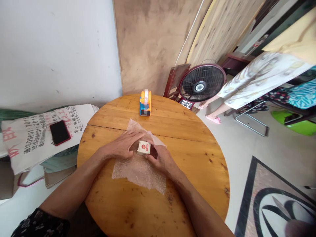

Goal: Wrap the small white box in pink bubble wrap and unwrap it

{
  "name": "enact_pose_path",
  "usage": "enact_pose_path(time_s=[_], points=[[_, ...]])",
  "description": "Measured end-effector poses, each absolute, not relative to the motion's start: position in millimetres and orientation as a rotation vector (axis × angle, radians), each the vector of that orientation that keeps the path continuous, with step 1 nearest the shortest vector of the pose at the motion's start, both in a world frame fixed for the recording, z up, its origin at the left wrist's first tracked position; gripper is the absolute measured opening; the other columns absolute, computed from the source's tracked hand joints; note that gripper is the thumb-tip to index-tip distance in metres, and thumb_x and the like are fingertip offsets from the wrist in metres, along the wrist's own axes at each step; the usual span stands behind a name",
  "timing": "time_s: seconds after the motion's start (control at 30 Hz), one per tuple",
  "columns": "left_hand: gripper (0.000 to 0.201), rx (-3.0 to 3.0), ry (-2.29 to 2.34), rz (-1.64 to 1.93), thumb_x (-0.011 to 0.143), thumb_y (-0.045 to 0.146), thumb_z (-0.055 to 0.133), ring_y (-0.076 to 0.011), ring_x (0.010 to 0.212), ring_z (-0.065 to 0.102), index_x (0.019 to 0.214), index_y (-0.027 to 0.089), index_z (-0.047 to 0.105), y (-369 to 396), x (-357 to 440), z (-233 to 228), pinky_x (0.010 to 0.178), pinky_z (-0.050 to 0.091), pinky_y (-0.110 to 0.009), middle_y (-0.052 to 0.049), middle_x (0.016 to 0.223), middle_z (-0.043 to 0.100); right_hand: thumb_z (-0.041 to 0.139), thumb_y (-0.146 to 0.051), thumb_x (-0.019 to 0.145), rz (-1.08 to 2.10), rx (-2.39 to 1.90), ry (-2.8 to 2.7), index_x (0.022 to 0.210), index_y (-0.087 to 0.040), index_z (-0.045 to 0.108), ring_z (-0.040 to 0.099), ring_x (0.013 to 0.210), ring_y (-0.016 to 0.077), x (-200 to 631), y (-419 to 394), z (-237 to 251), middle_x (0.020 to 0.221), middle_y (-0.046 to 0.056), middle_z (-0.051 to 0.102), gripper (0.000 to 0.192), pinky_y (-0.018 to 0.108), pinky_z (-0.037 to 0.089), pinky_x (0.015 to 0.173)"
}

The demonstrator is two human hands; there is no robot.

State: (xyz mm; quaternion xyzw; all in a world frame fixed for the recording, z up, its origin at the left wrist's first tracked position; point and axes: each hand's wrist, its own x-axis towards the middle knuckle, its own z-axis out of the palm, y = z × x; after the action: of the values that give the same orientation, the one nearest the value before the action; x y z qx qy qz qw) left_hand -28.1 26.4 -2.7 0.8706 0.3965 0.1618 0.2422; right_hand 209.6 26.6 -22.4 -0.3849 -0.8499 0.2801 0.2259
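Observation:
A small white box (144,147) with a red emblem and red lettering sits on a sheet of bubble wrap (138,171), near the middle of the round wooden table (197,154). To its left, my left hand (123,143) rests on the wrap with fingers stretched forward and thumb apart, close to the box. From the right, my right hand (161,158) curves beside the box, its thumb and fingers apart. A dark gap shows between that palm and the box. Whether the right fingertips touch the box, I cannot tell.
A blue and orange tape dispenser (145,103) stands toward the table's far edge. Left of the table, a phone (60,132) lies on a printed white sack (81,120). Behind are a fan (202,82) and a wooden panel (148,42). A person (266,75) stands at the right.

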Motion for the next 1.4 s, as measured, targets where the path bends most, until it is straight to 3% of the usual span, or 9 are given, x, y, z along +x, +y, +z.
enact_pose_path(time_s=[0.17, 0.3, 0.43, 0.6, 0.73, 0.97, 1.13, 1.27, 1.4], points=[[0.086, 2.390, 1.082, 0.440, 0.065, 0.012, 0.053, -0.0339, 0.134, 0.041, 0.147, 0.021, 0.030, 26.7, -29.5, -4.0, 0.111, 0.033, -0.051, -0.012, 0.148, 0.045, 0.069, -0.043, 0.081, 1.053, -1.021, -2.109, 0.148, -0.025, 0.037, 0.053, 0.126, 0.0335, 211.6, 25.5, -19.0, 0.144, 0.015, 0.051, 0.077, 0.052, 0.043, 0.104], [0.085, 2.380, 1.093, 0.451, 0.065, 0.013, 0.054, -0.0337, 0.134, 0.041, 0.147, 0.019, 0.030, 24.7, -27.9, -2.3, 0.111, 0.034, -0.052, -0.013, 0.147, 0.046, 0.058, -0.049, 0.089, 1.326, -1.030, -1.739, 0.151, -0.028, 0.031, 0.057, 0.121, 0.0269, 217.7, 31.0, -22.8, 0.149, 0.014, 0.044, 0.070, 0.048, 0.045, 0.104], [0.085, 2.324, 1.094, 0.492, 0.065, 0.013, 0.053, -0.0327, 0.138, 0.040, 0.147, 0.020, 0.033, 25.1, -31.8, -4.1, 0.113, 0.033, -0.051, -0.012, 0.151, 0.043, 0.052, -0.051, 0.092, 1.374, -1.123, -1.606, 0.151, -0.031, 0.032, 0.058, 0.121, 0.0255, 219.6, 36.8, -25.2, 0.148, 0.010, 0.046, 0.065, 0.049, 0.043, 0.106], [0.070, 2.214, 1.043, 0.525, 0.077, 0.023, 0.054, -0.0308, 0.133, 0.047, 0.144, 0.018, 0.038, 24.4, -44.6, 1.5, 0.111, 0.038, -0.049, -0.013, 0.149, 0.046, 0.047, -0.051, 0.094, 1.382, -1.136, -1.600, 0.152, -0.032, 0.030, 0.060, 0.120, 0.0249, 219.0, 38.6, -26.3, 0.150, 0.009, 0.046, 0.063, 0.047, 0.047, 0.102], [0.053, 2.393, 1.017, 0.449, 0.081, 0.021, 0.051, -0.0314, 0.127, 0.052, 0.134, 0.018, 0.051, 0.8, -44.5, 27.6, 0.107, 0.040, -0.052, -0.013, 0.140, 0.055, 0.046, -0.048, 0.095, 1.389, -1.134, -1.636, 0.152, -0.032, 0.031, 0.058, 0.123, 0.0248, 217.8, 39.0, -25.8, 0.152, 0.007, 0.044, 0.061, 0.047, 0.045, 0.105], [0.067, 2.550, 1.130, 0.442, 0.075, 0.031, 0.066, -0.0328, 0.142, 0.033, 0.139, 0.024, 0.046, -69.2, -14.9, 56.4, 0.117, 0.026, -0.053, -0.010, 0.148, 0.047, 0.045, -0.052, 0.094, 1.332, -1.135, -1.714, 0.152, -0.031, 0.032, 0.051, 0.132, 0.0253, 216.3, 40.5, -26.0, 0.152, 0.007, 0.044, 0.063, 0.047, 0.041, 0.109], [0.052, 2.704, 1.146, 0.372, 0.075, 0.014, 0.060, -0.0314, 0.146, 0.027, 0.127, 0.022, 0.053, -88.8, 2.4, 35.7, 0.120, 0.013, -0.056, -0.009, 0.144, 0.050, 0.044, -0.051, 0.095, 1.339, -1.132, -1.708, 0.153, -0.031, 0.030, 0.044, 0.138, 0.0242, 215.8, 42.2, -27.4, 0.155, 0.006, 0.040, 0.063, 0.046, 0.038, 0.112], [0.028, 2.766, 1.315, 0.483, 0.081, 0.010, 0.055, -0.0332, 0.135, 0.041, 0.107, 0.017, 0.062, -81.5, 4.7, 11.8, 0.116, 0.024, -0.056, -0.013, 0.128, 0.061, 0.043, -0.048, 0.096, 1.324, -1.146, -1.735, 0.152, -0.032, 0.030, 0.045, 0.137, 0.0237, 215.1, 42.8, -26.6, 0.155, 0.005, 0.039, 0.060, 0.047, 0.039, 0.112], [0.012, 2.575, 1.401, 0.816, 0.086, 0.013, 0.053, -0.0267, 0.113, 0.058, 0.083, 0.020, 0.062, -59.3, 4.9, 4.9, 0.103, 0.042, -0.047, -0.009, 0.112, 0.068, 0.042, -0.052, 0.096, 1.326, -1.151, -1.723, 0.152, -0.031, 0.031, 0.050, 0.132, 0.0238, 215.4, 42.5, -26.3, 0.154, 0.007, 0.041, 0.061, 0.047, 0.041, 0.109]])
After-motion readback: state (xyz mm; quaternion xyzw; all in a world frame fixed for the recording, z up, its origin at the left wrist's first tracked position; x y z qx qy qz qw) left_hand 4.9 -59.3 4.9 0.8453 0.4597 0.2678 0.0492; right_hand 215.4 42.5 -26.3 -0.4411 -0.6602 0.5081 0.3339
